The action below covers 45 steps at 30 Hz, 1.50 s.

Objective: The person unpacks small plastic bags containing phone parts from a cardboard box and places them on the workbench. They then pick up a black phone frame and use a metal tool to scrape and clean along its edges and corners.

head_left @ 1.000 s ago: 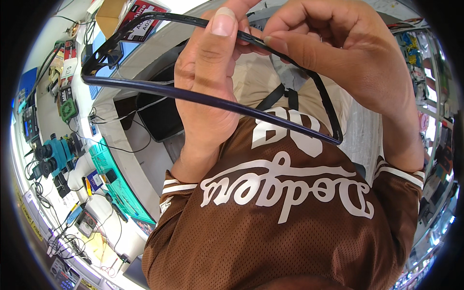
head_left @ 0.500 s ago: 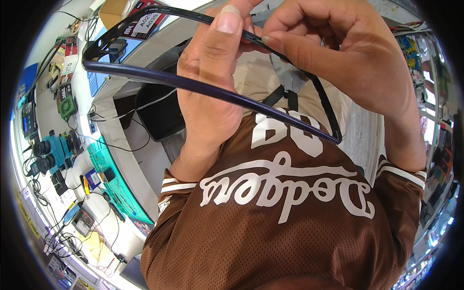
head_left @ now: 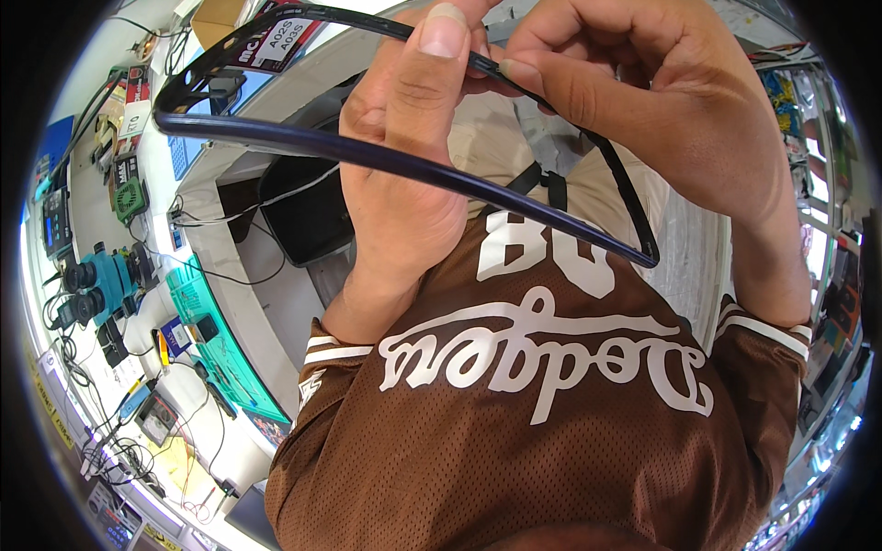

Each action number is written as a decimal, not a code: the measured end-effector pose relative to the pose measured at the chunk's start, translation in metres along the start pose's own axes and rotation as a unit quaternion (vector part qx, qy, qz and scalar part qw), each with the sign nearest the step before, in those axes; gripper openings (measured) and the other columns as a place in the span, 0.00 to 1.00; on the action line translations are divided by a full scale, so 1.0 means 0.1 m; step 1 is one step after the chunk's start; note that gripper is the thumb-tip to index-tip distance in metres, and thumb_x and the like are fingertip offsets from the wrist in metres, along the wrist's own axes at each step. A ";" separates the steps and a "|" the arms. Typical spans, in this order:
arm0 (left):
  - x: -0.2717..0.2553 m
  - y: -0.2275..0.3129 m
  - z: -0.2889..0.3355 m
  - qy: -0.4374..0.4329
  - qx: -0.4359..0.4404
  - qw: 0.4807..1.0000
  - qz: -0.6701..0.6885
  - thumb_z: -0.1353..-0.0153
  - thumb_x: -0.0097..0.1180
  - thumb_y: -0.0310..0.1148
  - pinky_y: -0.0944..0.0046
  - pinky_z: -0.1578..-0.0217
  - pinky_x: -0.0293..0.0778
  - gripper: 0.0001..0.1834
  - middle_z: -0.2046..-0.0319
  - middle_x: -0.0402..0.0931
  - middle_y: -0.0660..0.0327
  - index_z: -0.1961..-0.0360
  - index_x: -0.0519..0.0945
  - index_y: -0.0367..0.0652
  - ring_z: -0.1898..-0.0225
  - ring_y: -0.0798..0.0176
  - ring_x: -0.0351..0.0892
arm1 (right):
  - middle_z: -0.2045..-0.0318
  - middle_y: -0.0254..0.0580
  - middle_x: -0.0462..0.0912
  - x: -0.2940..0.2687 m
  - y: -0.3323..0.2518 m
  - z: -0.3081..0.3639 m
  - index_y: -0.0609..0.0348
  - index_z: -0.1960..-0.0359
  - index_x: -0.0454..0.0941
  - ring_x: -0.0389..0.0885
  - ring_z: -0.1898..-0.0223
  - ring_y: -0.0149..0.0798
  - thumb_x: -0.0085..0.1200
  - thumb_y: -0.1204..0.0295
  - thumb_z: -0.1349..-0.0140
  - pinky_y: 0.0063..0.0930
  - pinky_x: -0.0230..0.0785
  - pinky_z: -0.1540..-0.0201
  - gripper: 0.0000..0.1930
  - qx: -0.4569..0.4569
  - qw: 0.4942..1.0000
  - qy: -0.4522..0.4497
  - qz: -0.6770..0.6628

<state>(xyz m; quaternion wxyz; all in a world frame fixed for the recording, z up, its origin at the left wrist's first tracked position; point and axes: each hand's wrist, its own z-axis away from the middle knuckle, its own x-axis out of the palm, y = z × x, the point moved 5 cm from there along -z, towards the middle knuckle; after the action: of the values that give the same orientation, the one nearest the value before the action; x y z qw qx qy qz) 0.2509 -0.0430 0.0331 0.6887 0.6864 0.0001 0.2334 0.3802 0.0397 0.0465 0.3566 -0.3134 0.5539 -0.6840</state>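
A thin, dark frame with rounded corners (head_left: 285,135), looking like a phone's middle frame, is held up in front of my chest. Its long near bar slants from the left down to the right, and its centre is open. My left hand (head_left: 409,138) grips the far bar, thumb lying on top and fingers behind. Just to the right, my right hand (head_left: 643,101) pinches the same bar between thumb and fingertips. Whether those fingertips also hold something small cannot be made out. The left fingers are partly hidden or cut off by the top edge.
The white workbench on the left carries a teal microscope (head_left: 108,283), a teal mat (head_left: 216,340), a multimeter (head_left: 158,421) and tangled cables. A red and white package (head_left: 278,44) lies beyond the frame. A black chair (head_left: 299,216) stands beside the bench; shelves line the right.
The frame has tilted slightly, its near right corner rising a little and shifting right. Both hands keep their hold, with the right thumb barely moved.
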 end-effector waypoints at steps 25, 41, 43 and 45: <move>-0.01 -0.05 0.01 -0.005 0.028 1.000 0.002 0.24 0.51 0.48 0.70 0.47 0.66 0.35 0.62 0.71 0.66 0.35 0.72 0.21 0.57 0.71 0.71 | 0.74 0.24 0.76 0.01 -0.07 0.04 0.67 0.63 0.84 0.66 0.74 0.16 0.61 0.75 0.32 0.14 0.55 0.74 0.06 -0.004 0.998 0.014 0.063; 0.02 0.01 0.05 -0.006 -0.005 0.999 0.031 0.25 0.51 0.49 0.70 0.45 0.66 0.36 0.61 0.73 0.65 0.34 0.72 0.22 0.54 0.70 0.73 | 0.76 0.23 0.75 0.01 -0.10 0.04 0.64 0.66 0.84 0.66 0.75 0.16 0.62 0.74 0.33 0.15 0.55 0.74 0.06 -0.010 0.996 0.014 0.084; 0.03 0.01 0.05 -0.010 -0.010 0.999 0.033 0.25 0.51 0.49 0.70 0.44 0.66 0.36 0.60 0.74 0.64 0.34 0.72 0.22 0.53 0.70 0.74 | 0.76 0.23 0.75 0.01 -0.09 0.04 0.64 0.66 0.83 0.66 0.75 0.15 0.61 0.75 0.34 0.14 0.55 0.74 0.05 -0.022 0.995 0.013 0.096; 0.03 -0.01 0.05 -0.011 0.000 1.000 0.019 0.24 0.51 0.49 0.69 0.43 0.67 0.36 0.59 0.75 0.63 0.34 0.71 0.22 0.52 0.69 0.75 | 0.75 0.22 0.75 0.00 -0.09 0.03 0.63 0.67 0.83 0.66 0.74 0.15 0.60 0.76 0.34 0.14 0.55 0.74 0.04 -0.019 0.996 0.005 0.088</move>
<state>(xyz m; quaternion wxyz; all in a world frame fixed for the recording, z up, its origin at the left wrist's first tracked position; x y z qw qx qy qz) 0.2557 -0.0468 0.0334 0.6841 0.6888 -0.0207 0.2390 0.3811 0.0397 0.0561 0.4061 -0.2667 0.5942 -0.6411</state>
